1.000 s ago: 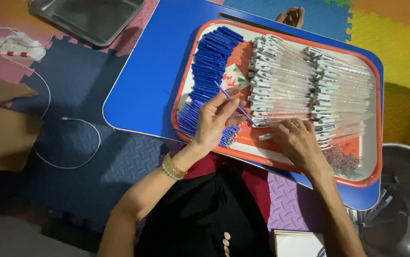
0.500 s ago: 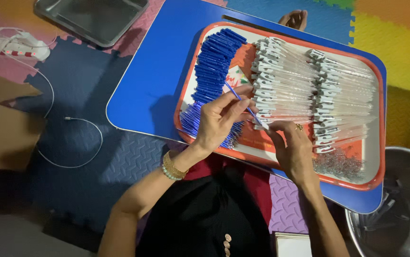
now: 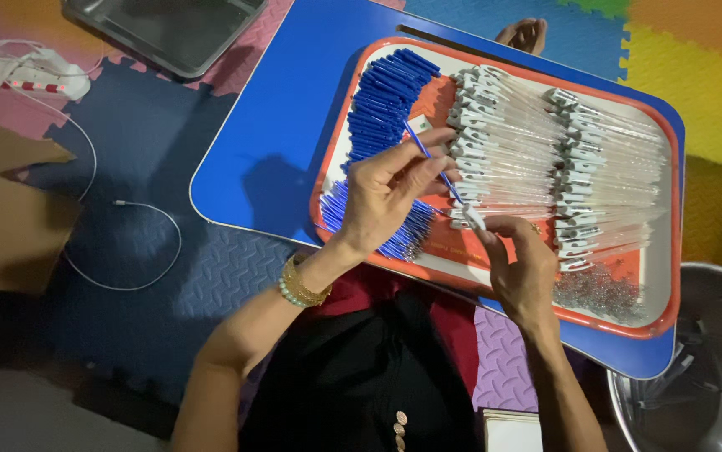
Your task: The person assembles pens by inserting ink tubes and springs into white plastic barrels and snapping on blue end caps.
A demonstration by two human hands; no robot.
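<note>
Over the orange tray (image 3: 667,322), the left hand (image 3: 386,201) pinches a blue refill (image 3: 430,157); the right hand (image 3: 520,264) grips a clear barrel (image 3: 471,218).

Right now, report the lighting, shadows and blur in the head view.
Head view: dim overall, floor mats lower left nearly black; the left hand throws a soft shadow on the blue table; the clear pen barrels on the orange tray smear together; the right hand is slightly soft.

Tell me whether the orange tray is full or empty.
Nearly full: the orange tray holds blue refills and rows of clear pen barrels.
</note>
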